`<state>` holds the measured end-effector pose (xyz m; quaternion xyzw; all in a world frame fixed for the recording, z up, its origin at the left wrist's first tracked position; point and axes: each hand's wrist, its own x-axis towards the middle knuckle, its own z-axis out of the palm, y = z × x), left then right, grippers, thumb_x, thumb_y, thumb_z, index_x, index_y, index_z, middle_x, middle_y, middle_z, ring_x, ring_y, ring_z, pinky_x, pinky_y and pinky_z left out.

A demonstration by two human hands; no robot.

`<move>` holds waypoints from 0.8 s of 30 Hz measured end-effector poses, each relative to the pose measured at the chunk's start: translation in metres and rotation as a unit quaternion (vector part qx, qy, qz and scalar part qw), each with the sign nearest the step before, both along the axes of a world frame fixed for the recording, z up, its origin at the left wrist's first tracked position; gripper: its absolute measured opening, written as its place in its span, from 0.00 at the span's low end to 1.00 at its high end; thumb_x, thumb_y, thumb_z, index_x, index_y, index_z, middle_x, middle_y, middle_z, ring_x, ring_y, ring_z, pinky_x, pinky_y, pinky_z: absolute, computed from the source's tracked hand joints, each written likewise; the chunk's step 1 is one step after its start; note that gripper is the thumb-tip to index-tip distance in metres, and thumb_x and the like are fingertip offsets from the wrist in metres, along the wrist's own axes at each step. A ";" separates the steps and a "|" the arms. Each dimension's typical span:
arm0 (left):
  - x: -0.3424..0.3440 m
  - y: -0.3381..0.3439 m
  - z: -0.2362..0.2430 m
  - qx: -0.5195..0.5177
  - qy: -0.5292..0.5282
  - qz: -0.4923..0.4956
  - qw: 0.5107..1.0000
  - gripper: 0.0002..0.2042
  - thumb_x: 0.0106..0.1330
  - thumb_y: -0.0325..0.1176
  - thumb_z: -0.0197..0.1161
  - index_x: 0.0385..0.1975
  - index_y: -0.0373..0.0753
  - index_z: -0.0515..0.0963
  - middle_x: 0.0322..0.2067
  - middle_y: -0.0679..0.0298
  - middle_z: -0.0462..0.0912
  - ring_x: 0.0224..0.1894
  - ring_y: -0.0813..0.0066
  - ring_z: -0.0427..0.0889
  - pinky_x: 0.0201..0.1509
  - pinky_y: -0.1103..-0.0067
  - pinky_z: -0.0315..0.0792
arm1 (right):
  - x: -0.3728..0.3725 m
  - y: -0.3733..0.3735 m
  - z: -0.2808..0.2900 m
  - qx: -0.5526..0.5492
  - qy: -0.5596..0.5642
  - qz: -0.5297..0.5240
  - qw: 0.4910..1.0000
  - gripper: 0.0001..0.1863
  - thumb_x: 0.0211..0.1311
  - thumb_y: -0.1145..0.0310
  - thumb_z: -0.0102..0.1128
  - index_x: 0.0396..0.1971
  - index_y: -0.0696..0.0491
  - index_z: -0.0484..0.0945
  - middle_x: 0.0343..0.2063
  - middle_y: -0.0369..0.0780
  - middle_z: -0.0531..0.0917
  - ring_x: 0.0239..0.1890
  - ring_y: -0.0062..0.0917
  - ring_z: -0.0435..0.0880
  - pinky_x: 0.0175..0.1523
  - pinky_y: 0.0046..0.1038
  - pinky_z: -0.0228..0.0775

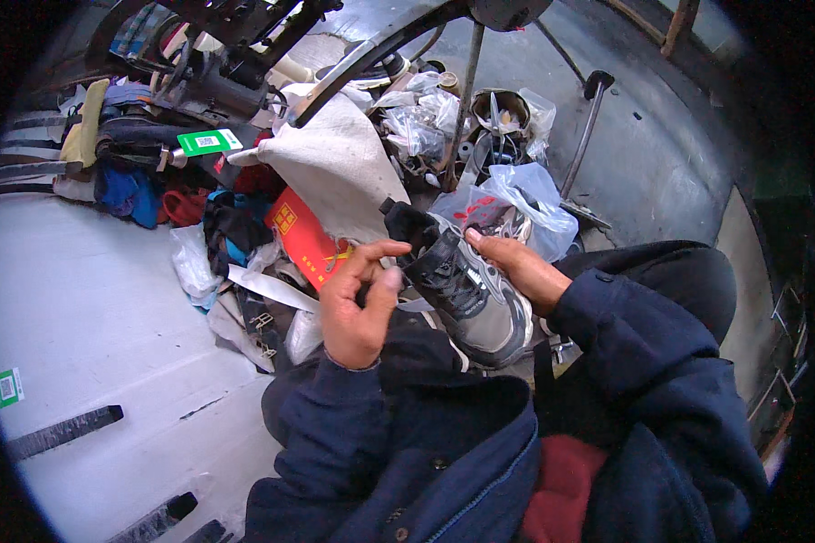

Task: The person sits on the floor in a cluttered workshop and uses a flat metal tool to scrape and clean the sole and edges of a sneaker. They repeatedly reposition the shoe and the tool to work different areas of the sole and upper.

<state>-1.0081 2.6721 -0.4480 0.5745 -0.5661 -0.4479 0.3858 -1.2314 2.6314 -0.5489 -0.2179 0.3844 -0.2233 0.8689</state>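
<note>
A grey and black laced sneaker [484, 321] is held up in front of my lap, toe toward me and dark collar up. My right hand [521, 271] grips it along its right side, thumb near the upper edge. My left hand [362, 303] is just left of the collar, index finger crooked toward the shoe and thumb apart from it, with nothing visible between them; whether the fingertip touches the shoe I cannot tell. A clear plastic bag [539, 213] lies behind the shoe, and a red packet [294, 235] lies beyond my left hand.
A black iron machine [235, 63] stands above a heap of cloths, straps [32, 163] and bags. A white sack [326, 149] drapes below it. Tins [498, 113] and a metal post [580, 145] stand behind. A white board [109, 326] with dark strips fills the left.
</note>
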 end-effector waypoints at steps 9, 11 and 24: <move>-0.001 -0.003 -0.007 0.084 -0.012 -0.052 0.995 0.09 0.65 0.30 0.65 0.41 0.32 0.78 0.30 0.70 0.77 0.32 0.87 0.72 0.39 0.85 0.68 | -0.003 0.002 0.006 -0.061 0.028 0.017 0.998 0.28 0.74 0.46 0.49 0.45 0.60 0.81 0.40 0.38 0.85 0.38 0.18 0.82 0.46 0.23 0.74; 0.002 -0.004 -0.008 0.097 0.004 -0.057 0.994 0.09 0.65 0.30 0.64 0.41 0.32 0.78 0.31 0.70 0.78 0.34 0.86 0.73 0.40 0.85 0.68 | -0.002 0.002 0.007 -0.031 0.026 0.016 0.999 0.28 0.74 0.46 0.49 0.46 0.60 0.81 0.39 0.37 0.86 0.36 0.18 0.83 0.44 0.23 0.75; 0.007 -0.005 -0.009 0.158 0.173 -0.056 0.971 0.18 0.67 0.26 0.52 0.57 0.36 0.74 0.31 0.69 0.77 0.33 0.87 0.71 0.41 0.88 0.65 | -0.003 0.003 -0.004 0.083 -0.024 0.027 0.996 0.28 0.73 0.46 0.48 0.49 0.58 0.81 0.42 0.40 0.87 0.38 0.23 0.87 0.46 0.25 0.78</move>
